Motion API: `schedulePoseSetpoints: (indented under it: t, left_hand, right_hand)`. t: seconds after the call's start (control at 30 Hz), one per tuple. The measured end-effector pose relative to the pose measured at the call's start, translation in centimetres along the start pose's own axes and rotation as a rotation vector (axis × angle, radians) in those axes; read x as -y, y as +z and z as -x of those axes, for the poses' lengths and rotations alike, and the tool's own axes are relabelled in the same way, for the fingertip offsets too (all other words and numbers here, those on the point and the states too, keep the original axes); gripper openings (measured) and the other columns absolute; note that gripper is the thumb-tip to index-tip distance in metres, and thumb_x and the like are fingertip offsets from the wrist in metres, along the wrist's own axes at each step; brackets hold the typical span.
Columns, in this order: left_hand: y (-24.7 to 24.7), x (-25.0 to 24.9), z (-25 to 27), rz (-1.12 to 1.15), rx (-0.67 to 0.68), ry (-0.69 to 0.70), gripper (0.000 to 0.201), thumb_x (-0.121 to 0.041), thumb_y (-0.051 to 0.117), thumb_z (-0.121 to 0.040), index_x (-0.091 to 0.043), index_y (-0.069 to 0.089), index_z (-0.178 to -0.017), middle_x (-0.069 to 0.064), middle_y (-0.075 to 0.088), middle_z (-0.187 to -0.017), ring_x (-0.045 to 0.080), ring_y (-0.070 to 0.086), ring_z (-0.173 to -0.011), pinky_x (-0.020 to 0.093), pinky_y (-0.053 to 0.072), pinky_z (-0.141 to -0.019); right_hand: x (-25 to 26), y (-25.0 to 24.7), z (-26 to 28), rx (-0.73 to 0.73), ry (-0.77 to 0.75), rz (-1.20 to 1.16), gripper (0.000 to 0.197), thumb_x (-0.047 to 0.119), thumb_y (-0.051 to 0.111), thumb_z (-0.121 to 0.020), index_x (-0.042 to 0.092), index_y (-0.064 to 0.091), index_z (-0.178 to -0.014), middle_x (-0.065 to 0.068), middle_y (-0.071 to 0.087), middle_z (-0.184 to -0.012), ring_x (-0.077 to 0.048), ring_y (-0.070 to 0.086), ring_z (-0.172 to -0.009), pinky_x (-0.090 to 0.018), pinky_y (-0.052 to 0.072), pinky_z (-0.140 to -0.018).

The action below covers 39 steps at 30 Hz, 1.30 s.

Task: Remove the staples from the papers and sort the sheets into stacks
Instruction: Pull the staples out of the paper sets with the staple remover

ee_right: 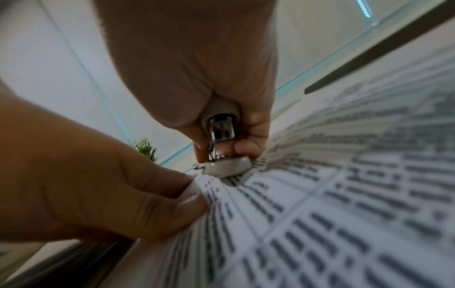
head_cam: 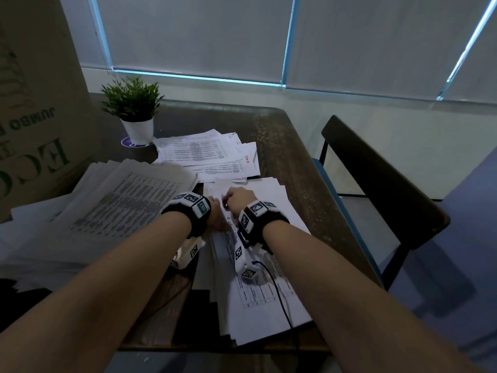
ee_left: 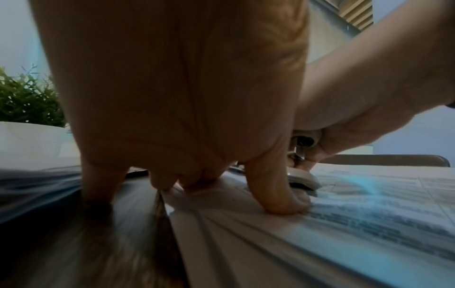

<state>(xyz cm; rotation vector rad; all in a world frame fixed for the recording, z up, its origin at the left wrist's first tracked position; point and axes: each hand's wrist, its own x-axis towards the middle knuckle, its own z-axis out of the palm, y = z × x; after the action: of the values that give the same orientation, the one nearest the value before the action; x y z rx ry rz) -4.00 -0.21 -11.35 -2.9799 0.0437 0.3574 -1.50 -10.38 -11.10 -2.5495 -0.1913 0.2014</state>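
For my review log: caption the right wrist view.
Right hand grips staple remover on printed sheet; left hand pinches its edge.

Head view looks down and forward across the table [head_cam: 282,135]. Wrist views sit low, very near the printed sheets [ee_right: 344,194] (left's shows the right hand [ee_left: 357,97], right's the left hand [ee_right: 98,191]); all share the plant [head_cam: 131,99].

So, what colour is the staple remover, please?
The staple remover is off-white with shiny metal inside; right wrist view shows it best.
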Motion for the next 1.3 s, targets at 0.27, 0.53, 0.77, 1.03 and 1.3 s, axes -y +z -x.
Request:
schedulePoseSetpoints:
  t: [0.27,0.53,0.77,1.03,1.3]
  left_hand:
    - [-0.1,-0.2,-0.4,0.090,0.080,0.007,0.082,-0.059,0.058,-0.074,-0.007,0.038,-0.134,0.012,0.036,-0.139,0.032,0.041,-0.126,0.039,0.039,-0.103]
    - [-2.1,1.1,-1.2,0.409,0.027,0.068,0.083,-0.066,0.059,-0.076,-0.008,0.047,-0.134,0.012,0.046,-0.140,0.027,0.042,-0.128,0.037,0.037,-0.104]
    - [-2.6,3.1,-1.7,1.121,0.164,0.011,0.073,-0.026,0.081,-0.069,0.000,0.051,-0.131,0.018,0.057,-0.128,0.037,0.055,-0.118,0.046,0.042,-0.103]
    - [-1.3,1.4,3.3,1.172,0.485,0.244,0.032,0.007,0.066,-0.079,-0.004,0.063,-0.110,0.016,0.067,-0.110,0.030,0.066,-0.098,0.046,0.053,-0.088]
    - [-6.3,4.8,2.8,1.345,-0.241,-0.132,0.038,-0.022,0.081,-0.073,0.001,0.065,-0.099,0.015,0.068,-0.102,0.031,0.065,-0.089,0.043,0.055,-0.082]
  right_hand:
    - [-5.4,-0.5,0.4,-0.322,0.248,-0.715,0.033,0.022,0.031,-0.104,0.032,0.058,-0.119,-0.012,0.067,-0.095,-0.019,0.060,-0.062,-0.023,0.044,-0.046]
    - [-10.2,-2.3,1.4,-0.642,0.390,-1.245,0.041,0.023,0.035,-0.105,0.039,0.048,-0.140,-0.014,0.065,-0.110,-0.018,0.056,-0.067,-0.026,0.045,-0.053]
    - [-10.5,-2.4,1.5,-0.667,0.371,-1.327,0.037,0.020,0.033,-0.106,0.032,0.054,-0.134,-0.001,0.054,-0.090,-0.015,0.052,-0.066,-0.025,0.044,-0.052]
    - [-10.1,-2.6,1.8,-0.647,0.358,-1.337,0.044,0.021,0.034,-0.106,0.036,0.040,-0.147,0.001,0.055,-0.092,-0.014,0.051,-0.061,-0.024,0.044,-0.048]
    - [-10.5,-4.6,1.6,-0.663,0.382,-1.424,0.044,0.014,0.036,-0.104,0.027,0.046,-0.145,-0.014,0.062,-0.087,-0.017,0.050,-0.054,-0.022,0.041,-0.043]
